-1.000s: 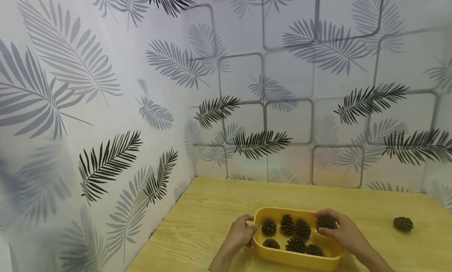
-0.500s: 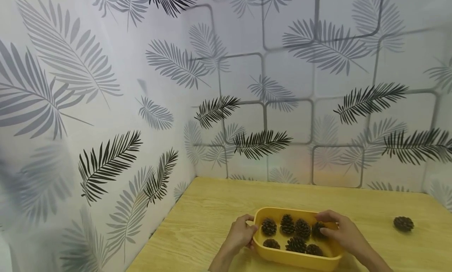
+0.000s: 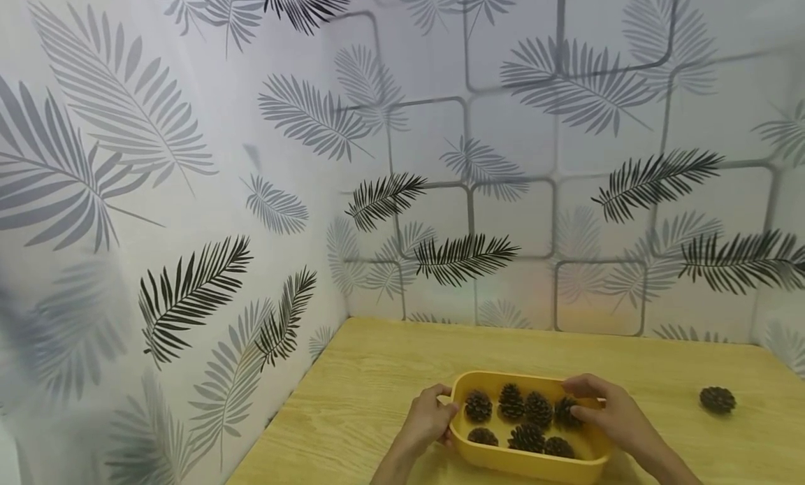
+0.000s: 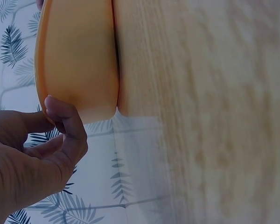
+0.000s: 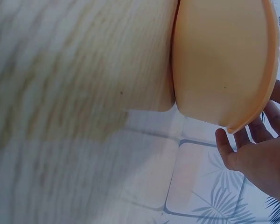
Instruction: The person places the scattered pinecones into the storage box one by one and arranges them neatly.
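Note:
A yellow tray-like plastic box [image 3: 528,462] stands on the table with several brown pine cones inside, one of them a pine cone [image 3: 526,436] near the front wall. My left hand [image 3: 428,422] pinches the box's left end at the rim; in the left wrist view the left hand [image 4: 51,149] has its fingers curled at that edge. Over the right end reaches my right hand [image 3: 616,415], its thumb beside a pine cone [image 3: 564,412] lying in the box. The right wrist view shows the right hand [image 5: 261,154] with loosely bent, spread fingers by the rim; the cone is hidden there.
One more pine cone [image 3: 717,400] lies on the wood-grain table [image 3: 377,373], to the right of the box. Leaf-patterned white sheeting [image 3: 440,212] rises behind the table and along its left side.
One second ago my right hand held a pine cone higher, near the right rim. That cone now sits lower and further left inside the box, and the thumb has eased slightly off it.

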